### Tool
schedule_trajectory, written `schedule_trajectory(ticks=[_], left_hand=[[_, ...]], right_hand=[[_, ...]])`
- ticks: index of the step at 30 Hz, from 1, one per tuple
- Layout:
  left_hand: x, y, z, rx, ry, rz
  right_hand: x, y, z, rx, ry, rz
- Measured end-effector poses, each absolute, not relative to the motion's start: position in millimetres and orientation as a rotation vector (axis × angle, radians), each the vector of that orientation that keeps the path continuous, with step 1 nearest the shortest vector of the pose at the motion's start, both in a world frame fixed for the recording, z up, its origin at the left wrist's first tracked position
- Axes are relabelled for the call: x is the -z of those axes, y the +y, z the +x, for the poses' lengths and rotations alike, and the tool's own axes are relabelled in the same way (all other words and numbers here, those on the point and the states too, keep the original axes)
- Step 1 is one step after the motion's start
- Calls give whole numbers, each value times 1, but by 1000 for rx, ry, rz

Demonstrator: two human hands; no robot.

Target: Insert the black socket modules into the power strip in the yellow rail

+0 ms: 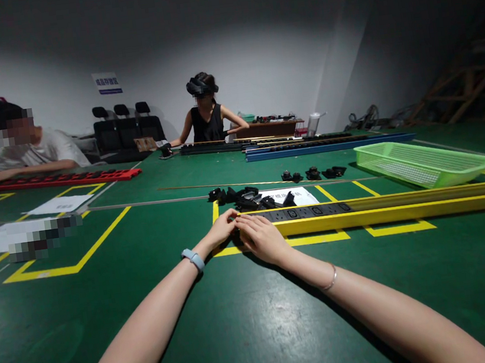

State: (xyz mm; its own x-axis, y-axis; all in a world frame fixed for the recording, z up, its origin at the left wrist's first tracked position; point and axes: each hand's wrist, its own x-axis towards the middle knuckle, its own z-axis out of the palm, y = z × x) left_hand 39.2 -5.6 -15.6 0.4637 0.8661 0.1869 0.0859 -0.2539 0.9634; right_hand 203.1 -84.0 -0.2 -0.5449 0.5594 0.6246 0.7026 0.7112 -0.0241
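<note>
Right now both my hands meet at the near end of the yellow strip (pixel 389 208), a long housing lying flat on the green table (pixel 252 323) and running off to the right of my hands. Left hand (pixel 223 227) has its fingers curled over the strip's end, touching it; right hand (pixel 261 237) lies palm-down on the same end, fingertips pressed against the left ones. Neither is clenched into a fist; whether either pinches a small part I cannot tell, the fingers hide it. Placement reads as bracing: two hands on one end keep the strip from sliding along the table, I judge. Black socket modules (pixel 304 212) sit seated in the strip's channel just right of my right hand. Loose black parts (pixel 249 197) lie in a heap just beyond my fingertips, near, not touching, partly over a white sheet (pixel 302 196). Green basket (pixel 423 162) sits well to the right and beyond. Far past my hands, a person in black (pixel 207 117) works on a blue strip (pixel 327 145); another person (pixel 28 151) leans at far left over a red strip (pixel 67 179).
</note>
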Motion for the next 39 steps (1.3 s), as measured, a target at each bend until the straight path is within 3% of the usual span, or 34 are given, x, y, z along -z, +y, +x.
schedule_trajectory(ticks=[39], left_hand=[[22, -1, 37, -921, 827, 1725]], right_hand=[[-7, -68, 210, 469, -2410, -978]])
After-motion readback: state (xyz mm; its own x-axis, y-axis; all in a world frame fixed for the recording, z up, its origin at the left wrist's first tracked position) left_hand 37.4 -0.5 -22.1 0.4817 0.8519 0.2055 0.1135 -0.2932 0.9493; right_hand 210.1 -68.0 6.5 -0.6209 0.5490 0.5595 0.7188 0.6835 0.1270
